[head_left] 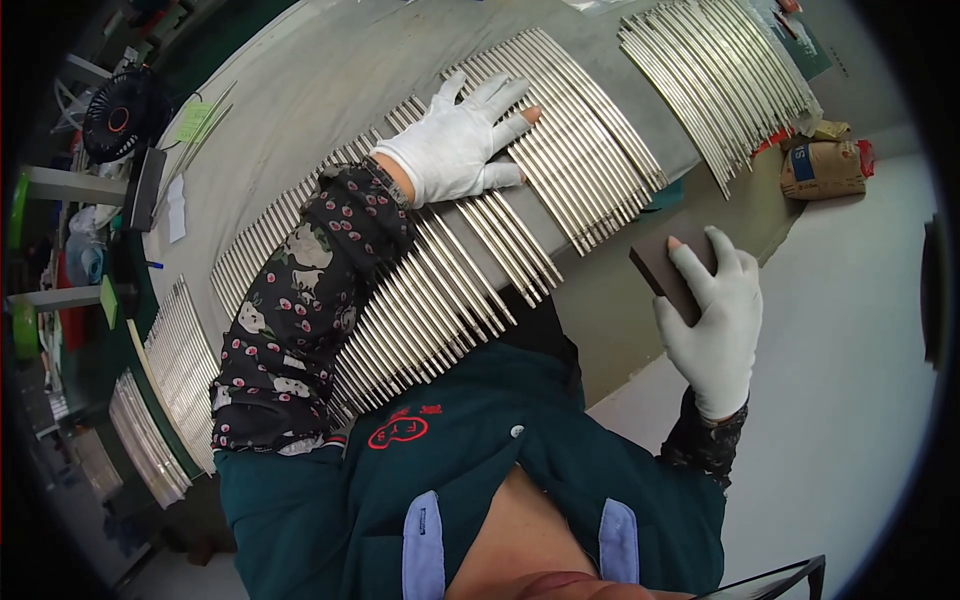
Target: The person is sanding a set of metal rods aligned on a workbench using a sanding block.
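Note:
My left hand [450,145], in a white glove with a bare fingertip showing, lies palm down with its fingers spread on a row of thin shiny metal rods [580,140]. The rods lie side by side across the grey table [300,60]. Another stretch of the same rods [420,310] runs under my left forearm, close to my body. Off the table's near side, my gloved right hand [715,320] grips a dark brown rectangular block [668,275] between thumb and fingers. That block is held apart from the rods.
A further batch of rods [715,80] lies at the far right, beside a brown paper sack [825,170]. More rod bundles [180,360] stand at the left. A black fan [120,115] and a few loose rods [200,130] are at the far left.

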`<state>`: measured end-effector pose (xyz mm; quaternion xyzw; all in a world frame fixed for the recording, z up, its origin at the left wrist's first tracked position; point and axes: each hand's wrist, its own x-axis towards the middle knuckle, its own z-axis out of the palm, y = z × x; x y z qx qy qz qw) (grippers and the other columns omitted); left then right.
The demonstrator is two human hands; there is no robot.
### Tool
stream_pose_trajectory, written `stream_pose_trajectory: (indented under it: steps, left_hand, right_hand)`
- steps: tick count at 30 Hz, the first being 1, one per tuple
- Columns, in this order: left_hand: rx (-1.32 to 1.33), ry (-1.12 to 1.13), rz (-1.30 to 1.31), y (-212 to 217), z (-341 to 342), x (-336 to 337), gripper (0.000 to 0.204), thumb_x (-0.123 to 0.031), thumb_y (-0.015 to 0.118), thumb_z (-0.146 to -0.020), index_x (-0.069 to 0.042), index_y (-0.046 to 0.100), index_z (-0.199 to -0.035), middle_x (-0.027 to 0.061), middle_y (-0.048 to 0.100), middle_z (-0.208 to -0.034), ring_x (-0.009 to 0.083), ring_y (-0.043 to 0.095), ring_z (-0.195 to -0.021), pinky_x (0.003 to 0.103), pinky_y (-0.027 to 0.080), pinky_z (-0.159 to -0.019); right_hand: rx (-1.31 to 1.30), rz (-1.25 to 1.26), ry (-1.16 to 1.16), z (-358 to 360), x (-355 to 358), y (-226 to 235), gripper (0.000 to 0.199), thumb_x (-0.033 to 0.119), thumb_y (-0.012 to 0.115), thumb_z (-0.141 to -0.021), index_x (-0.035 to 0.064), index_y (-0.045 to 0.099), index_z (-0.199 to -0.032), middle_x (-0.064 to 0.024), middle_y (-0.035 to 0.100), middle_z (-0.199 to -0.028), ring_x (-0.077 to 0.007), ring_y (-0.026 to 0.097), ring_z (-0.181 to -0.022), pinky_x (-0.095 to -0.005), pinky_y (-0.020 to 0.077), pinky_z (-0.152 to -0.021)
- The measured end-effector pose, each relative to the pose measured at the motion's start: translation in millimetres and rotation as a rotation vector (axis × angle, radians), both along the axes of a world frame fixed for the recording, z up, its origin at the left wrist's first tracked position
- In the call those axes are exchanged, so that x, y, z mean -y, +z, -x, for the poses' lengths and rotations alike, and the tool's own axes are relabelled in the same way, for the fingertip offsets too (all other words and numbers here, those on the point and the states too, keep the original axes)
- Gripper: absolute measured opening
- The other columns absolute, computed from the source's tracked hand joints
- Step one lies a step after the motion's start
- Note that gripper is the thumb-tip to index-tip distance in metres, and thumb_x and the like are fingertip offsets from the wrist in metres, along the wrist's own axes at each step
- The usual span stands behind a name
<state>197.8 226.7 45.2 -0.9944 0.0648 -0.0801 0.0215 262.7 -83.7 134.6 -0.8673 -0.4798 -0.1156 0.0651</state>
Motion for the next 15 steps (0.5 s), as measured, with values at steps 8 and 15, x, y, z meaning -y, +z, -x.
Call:
stream_pose_trajectory:
  steps: [8,15]
  left_hand:
    - [-0.055,-0.031,0.066,29.1,69.0,-17.1,0.067,-0.044,0.048,-0.091,-0.011,0.028,-0.146,0.0178,0.023,-0.152,0.0378,0.022,-0.140,0.056,0.019,-0.111]
    - [-0.134,0.029,0.032,14.1,81.8,-13.4,0.071,-0.052,0.044,-0.090,-0.012,0.027,-0.147,0.0195,0.025,-0.151,0.0383,0.023,-0.139,0.055,0.018,-0.112]
  right_hand:
    - [-0.359,-0.009,0.171,63.7,7.4,-47.4,0.056,0.020,0.076,-0.060,0.0153,0.062,-0.114,-0.0211,0.047,-0.126,-0.0361,0.050,-0.103,-0.0444,0.0434,-0.085]
    - [-0.296,-0.069,0.131,61.7,-5.0,-52.7,0.055,0.019,0.076,-0.060,0.0138,0.062,-0.113,-0.0210,0.049,-0.126,-0.0353,0.051,-0.102,-0.0433,0.0438,-0.084]
